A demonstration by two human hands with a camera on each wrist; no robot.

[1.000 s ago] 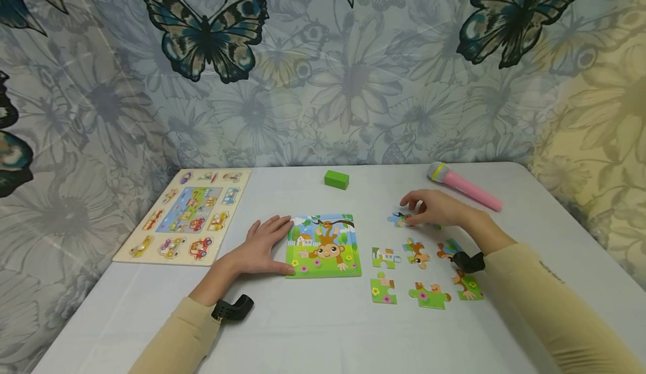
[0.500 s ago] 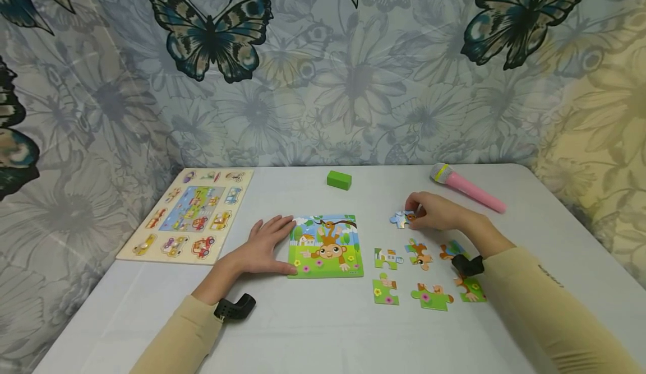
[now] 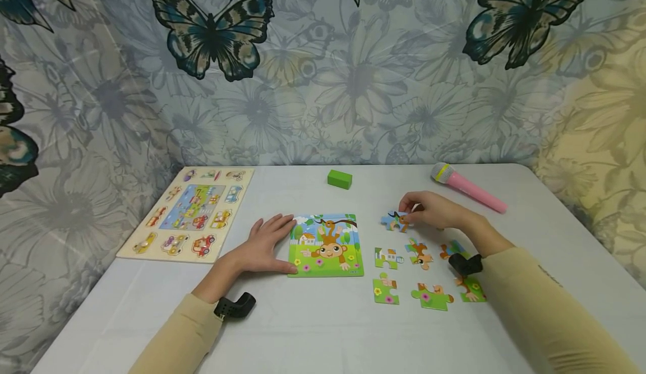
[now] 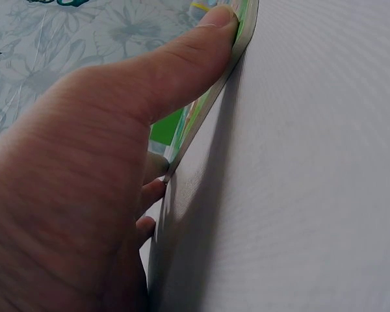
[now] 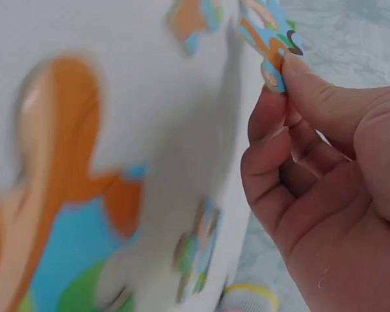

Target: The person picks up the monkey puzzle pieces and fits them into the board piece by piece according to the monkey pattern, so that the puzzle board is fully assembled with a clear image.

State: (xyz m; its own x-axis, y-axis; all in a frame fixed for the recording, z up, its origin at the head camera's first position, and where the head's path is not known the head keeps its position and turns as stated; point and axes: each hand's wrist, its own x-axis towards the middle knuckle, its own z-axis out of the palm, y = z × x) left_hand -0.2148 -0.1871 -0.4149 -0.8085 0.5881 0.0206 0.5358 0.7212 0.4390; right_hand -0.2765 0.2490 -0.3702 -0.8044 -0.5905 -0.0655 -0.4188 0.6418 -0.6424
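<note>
The puzzle piece [image 3: 393, 221] is thin and flat, with curved knobs along its outline and a smooth print of blue, brown and a dark branch. The picture board [image 3: 328, 250] is a near-square slab with rounded corners; its face looks glossy and bears a monkey, a house and flowers, while its pale side shows in the left wrist view. More flat, knobbed cut-outs lie on the surface [image 3: 313, 329], which looks covered in smooth white cloth: a house piece [image 3: 386, 257], a flower piece [image 3: 385, 290] and a broad green piece [image 3: 432, 296] among them. Farther off are a green block [image 3: 340, 179] with straight edges, a pink toy microphone [image 3: 474, 190] with a rounded grey head, and a cream vehicle board [image 3: 158, 242].

The right hand [image 3: 433, 210] has its grip closed to a pinch, thumb on the printed face and fingers behind. It has hold of the puzzle piece by one end; the rest juts out leftward past the fingertips, beyond the house piece and apart from the picture board. The left hand [image 3: 262, 250] has a wide-spread grip with straight fingers, the thumb touching the picture board's near-left corner and the fingertips at its far-left one.
</note>
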